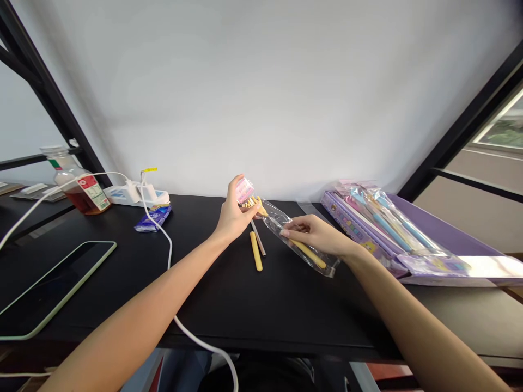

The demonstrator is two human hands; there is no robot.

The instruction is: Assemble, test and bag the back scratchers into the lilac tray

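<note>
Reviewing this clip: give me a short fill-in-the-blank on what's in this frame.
The right hand pinches a clear plastic bag holding a ____ stick.
The left hand holds a small ____ item.
The flat box lies to the ____ of both hands.

Missing words: yellow; pink; right.

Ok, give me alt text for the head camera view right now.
The left hand pinches a small pink-and-yellow item at the mouth of a clear plastic sleeve, which the right hand holds over a black desk. A yellow pen lies below them; a purple pen package sits to the right.
</note>
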